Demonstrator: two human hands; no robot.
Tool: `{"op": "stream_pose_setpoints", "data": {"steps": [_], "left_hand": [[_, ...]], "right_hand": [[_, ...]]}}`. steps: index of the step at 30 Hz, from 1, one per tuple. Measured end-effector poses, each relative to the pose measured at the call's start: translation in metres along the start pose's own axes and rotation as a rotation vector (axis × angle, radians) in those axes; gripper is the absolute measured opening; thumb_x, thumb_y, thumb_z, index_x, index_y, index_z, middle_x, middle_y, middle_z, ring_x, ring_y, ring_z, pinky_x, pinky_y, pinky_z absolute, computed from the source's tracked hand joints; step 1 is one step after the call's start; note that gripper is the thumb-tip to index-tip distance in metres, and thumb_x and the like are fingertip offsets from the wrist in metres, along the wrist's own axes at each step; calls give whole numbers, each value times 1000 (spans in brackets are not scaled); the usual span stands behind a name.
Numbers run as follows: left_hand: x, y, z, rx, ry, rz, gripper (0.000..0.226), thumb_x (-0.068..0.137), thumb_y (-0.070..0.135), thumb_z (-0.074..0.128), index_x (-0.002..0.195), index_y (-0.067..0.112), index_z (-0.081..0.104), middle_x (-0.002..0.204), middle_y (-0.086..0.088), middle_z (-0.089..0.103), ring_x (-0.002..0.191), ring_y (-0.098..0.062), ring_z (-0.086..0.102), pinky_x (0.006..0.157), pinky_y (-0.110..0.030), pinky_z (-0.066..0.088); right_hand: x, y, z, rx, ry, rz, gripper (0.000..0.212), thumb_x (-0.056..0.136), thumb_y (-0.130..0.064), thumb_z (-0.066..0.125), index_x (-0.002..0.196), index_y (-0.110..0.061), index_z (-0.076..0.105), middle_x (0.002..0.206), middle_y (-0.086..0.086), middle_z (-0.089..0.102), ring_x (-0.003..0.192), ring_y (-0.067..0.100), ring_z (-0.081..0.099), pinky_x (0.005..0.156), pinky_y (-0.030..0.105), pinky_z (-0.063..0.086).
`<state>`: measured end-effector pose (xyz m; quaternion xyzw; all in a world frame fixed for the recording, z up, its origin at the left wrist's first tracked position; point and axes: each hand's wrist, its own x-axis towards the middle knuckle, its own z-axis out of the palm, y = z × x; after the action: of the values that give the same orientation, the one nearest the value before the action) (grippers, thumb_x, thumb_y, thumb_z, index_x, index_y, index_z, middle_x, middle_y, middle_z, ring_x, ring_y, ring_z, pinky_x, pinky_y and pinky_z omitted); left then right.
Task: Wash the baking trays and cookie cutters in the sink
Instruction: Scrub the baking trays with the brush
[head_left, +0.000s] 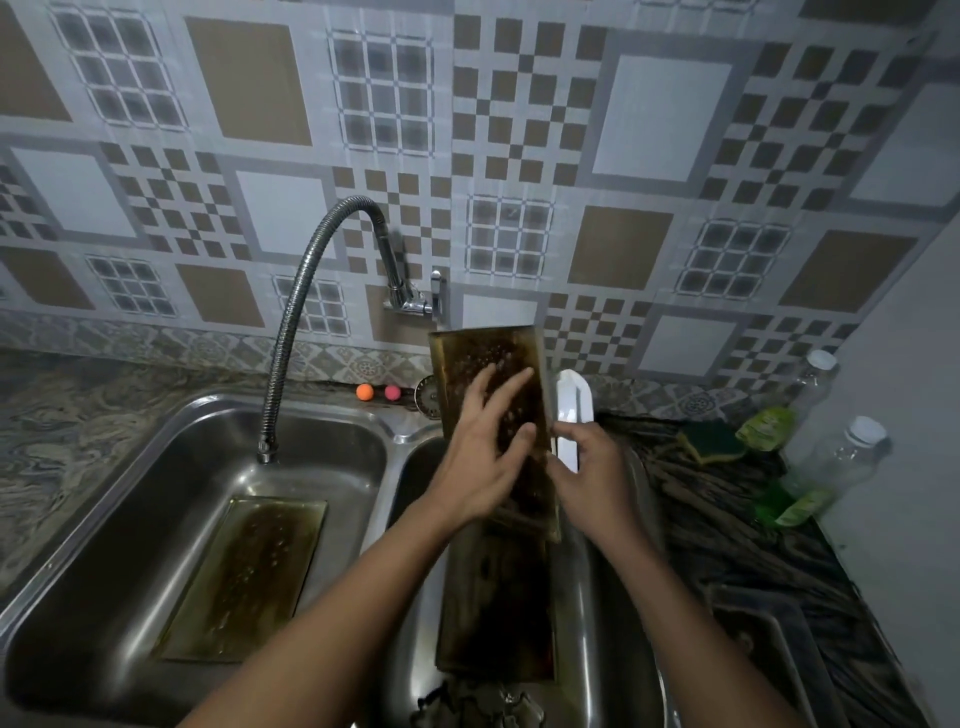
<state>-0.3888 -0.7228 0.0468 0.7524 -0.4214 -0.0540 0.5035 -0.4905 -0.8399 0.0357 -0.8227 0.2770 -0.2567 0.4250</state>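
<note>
Left hand (483, 457): reaching toward 12 o'clock, fingers spread flat against tray (467, 353), gripping nothing.
Right hand (592, 467): fingers curled, gripping tray's 3 o'clock edge.
Tray: upright above right basin of sink (602, 597).

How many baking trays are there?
3 browned rectangular metal baking trays: one flat in the left basin, one held up over the right basin, one lying in it. Others may be hidden.
</note>
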Motion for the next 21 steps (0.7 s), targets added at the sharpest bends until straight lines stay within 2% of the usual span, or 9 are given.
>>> {"op": "stream_pose_setpoints", "data": {"steps": [2,5,8,10,13,15,18,20,21], "left_hand": [[0,5,1,-45,-24,-14,58,101,25,48,150,46,26,164,1,8,151,-6,-3,118,-37,16],[-2,5,-3,-91,21,-19,63,99,24,43,154,40,18,165,5,8,150,-3,-6,119,-34,12],[-6,3,-6,-143,48,42,65,101,23,40,157,31,9,164,12,12,151,-7,6,122,-40,15],[-6,0,-5,-139,66,35,61,101,28,38,157,31,12,162,13,18,150,-8,14,122,-46,20],[-3,-3,-7,-168,140,-37,59,99,34,38,155,31,21,158,16,29,147,-4,23,120,-45,26],[-3,-2,-10,-217,183,-73,57,99,29,40,154,29,23,156,16,31,144,-2,30,119,-43,29],[-2,-2,-15,-302,238,-146,60,101,16,45,154,33,23,156,0,38,140,-16,40,116,-45,34],[-2,-6,-20,-336,272,-183,70,97,4,49,153,37,25,157,9,33,143,-10,35,117,-44,33],[-1,-10,-22,-351,285,-191,75,93,0,50,152,40,26,156,12,34,142,-13,37,116,-47,35]], "right_hand": [[-4,-4,7,-10,17,-34,33,83,-12,73,115,-17,68,116,-2,62,107,15,60,86,22,46],[-9,-10,13,-63,36,-86,32,83,-13,72,114,-19,69,118,-2,62,105,14,60,84,21,46],[-12,-16,19,-115,35,-165,30,84,-21,71,114,-23,69,112,-5,60,99,14,61,79,26,50],[-16,-21,25,-161,9,-210,32,85,-24,68,117,-24,67,110,-4,58,97,17,61,77,33,53],[-16,-27,32,-213,-11,-249,37,84,-24,68,122,-24,65,109,-3,56,96,20,60,76,36,53],[-16,-30,34,-212,-29,-281,40,82,-24,71,122,-25,65,108,-3,55,96,19,60,77,35,53],[-16,-31,32,-169,-77,-272,45,80,-31,74,124,-25,65,106,-8,55,91,10,60,76,27,52],[-17,-28,26,-107,-57,-246,40,81,-34,73,120,-26,67,110,-12,56,89,4,61,76,21,51],[-16,-25,20,-88,-30,-243,32,83,-32,72,114,-27,69,113,-13,58,92,4,61,78,18,50]]}}
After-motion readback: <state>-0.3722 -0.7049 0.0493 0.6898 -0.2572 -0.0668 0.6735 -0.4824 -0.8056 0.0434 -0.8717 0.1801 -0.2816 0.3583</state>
